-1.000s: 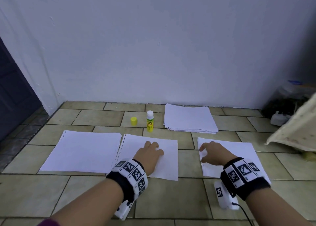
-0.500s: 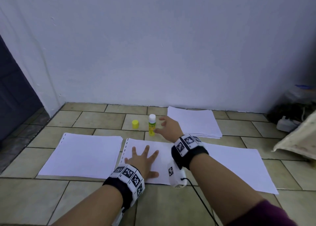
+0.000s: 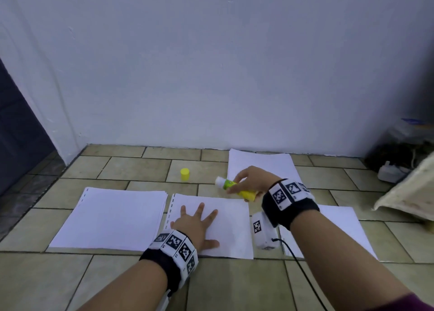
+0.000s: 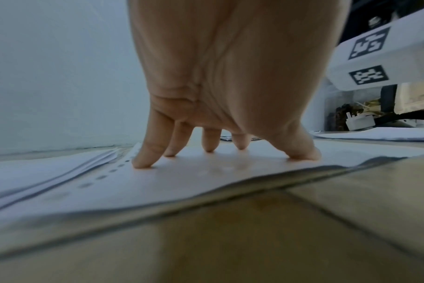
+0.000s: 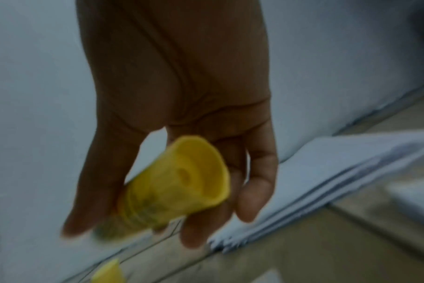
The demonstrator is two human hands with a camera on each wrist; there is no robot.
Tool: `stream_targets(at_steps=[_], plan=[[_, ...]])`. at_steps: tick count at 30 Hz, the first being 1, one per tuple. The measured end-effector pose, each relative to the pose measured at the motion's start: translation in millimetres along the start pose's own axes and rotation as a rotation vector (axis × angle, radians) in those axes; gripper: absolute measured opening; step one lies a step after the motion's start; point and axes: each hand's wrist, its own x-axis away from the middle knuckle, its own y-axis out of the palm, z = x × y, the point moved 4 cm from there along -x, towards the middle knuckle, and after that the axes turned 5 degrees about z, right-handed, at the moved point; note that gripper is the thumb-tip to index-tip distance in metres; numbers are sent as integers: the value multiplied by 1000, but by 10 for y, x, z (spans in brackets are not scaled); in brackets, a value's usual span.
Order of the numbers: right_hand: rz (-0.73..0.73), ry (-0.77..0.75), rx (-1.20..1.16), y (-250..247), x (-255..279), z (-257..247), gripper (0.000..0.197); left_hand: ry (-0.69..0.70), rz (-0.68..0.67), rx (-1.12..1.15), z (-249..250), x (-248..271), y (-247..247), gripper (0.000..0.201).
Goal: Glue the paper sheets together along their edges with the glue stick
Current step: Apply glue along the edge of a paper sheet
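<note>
The left hand (image 3: 196, 226) lies flat on the middle sheet (image 3: 231, 219) on the floor (image 3: 234, 285), its fingers (image 4: 145, 153) spread and straight, tips pressing the paper beside the punched holes along its left edge. The right hand (image 3: 250, 181) hangs above the floor just beyond that sheet's far right corner, fingers (image 5: 257, 183) clamped round the glue stick (image 3: 236, 187), which is tilted with its white uncapped tip pointing left. The cap (image 3: 184, 174) stands on the floor left of those fingers, a stack (image 3: 260, 162) lies just behind them, and further sheets lie either side of the left hand.

Dim, bluish light; right wrist view motion-blurred
</note>
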Motion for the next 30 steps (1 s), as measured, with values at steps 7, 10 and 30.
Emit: stream_targets(at_steps=[7,10,30], plan=[[167,52,-13,-184,139,343,35,-56,17,-73,232,77,-162,87],[321,-17,-54,-141,153,347,31,-75,36,-60,221,13,-139,88],[201,-75,146,189,584,318,30,-63,56,-80,215,80,-142,86]])
